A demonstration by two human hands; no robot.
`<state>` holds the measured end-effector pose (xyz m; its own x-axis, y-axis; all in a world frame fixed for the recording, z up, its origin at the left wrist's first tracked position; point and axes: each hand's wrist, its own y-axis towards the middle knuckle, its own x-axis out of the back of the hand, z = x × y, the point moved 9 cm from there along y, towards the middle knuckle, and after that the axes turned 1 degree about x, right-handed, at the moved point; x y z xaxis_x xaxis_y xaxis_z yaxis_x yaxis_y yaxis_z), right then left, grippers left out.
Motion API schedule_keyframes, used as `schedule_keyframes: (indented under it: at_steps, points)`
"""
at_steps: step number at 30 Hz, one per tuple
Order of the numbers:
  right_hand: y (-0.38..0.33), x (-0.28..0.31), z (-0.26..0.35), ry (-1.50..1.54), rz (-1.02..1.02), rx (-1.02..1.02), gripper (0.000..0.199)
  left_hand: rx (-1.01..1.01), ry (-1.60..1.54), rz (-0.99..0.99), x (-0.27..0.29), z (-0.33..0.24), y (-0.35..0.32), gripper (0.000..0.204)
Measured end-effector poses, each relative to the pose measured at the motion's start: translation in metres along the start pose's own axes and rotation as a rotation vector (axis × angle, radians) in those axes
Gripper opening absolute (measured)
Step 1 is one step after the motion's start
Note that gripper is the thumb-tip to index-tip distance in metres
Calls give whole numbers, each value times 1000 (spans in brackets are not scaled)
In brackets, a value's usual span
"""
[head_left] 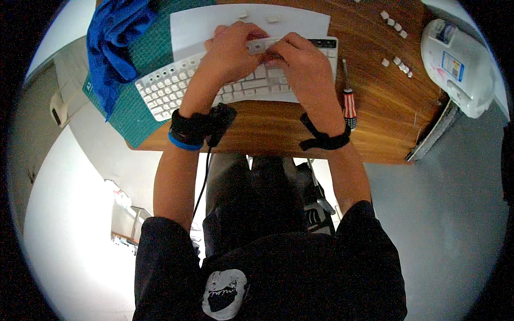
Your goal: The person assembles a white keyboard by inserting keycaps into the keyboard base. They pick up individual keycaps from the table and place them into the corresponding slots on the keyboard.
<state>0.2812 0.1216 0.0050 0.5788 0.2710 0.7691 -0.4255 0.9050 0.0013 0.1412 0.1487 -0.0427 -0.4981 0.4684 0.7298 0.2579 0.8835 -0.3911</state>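
Note:
A white keyboard [172,90] lies across the table, partly on a sheet of white paper [300,18]. Both hands meet over its far edge, right of the middle. My left hand [235,53] has its fingers bent down to the keys. My right hand [300,59] pinches close beside it, thumb and fingers drawn together. Anything between the fingertips is too small or hidden to make out. Bare switch spots show along the keyboard's far row. Two loose keycaps [273,18] rest on the paper just beyond my hands.
Right of the keyboard lies a screwdriver [349,106] with a red-and-white striped handle. Several loose keycaps [397,27] are scattered toward the far right, near a white plastic container [455,64]. At left, a blue cloth [115,53] covers part of a green cutting mat [115,117].

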Motion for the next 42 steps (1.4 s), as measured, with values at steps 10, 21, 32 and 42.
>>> schedule_keyframes:
  at_steps: [10, 21, 32, 42]
  points:
    - [0, 8, 6, 20, -21, 23, 16, 46, 51, 31, 2, -6, 0, 53]
    - [-14, 27, -13, 278, -135, -247, 24, -144, -246, 80, -1, 11, 3, 39]
    - [-40, 5, -43, 1119, -28, -512, 31, -19, -199, 94, -4, 12, 2, 40]
    - [-25, 10, -35, 565, -55, -349, 23, -131, -234, 79, 1, -1, -2, 37]
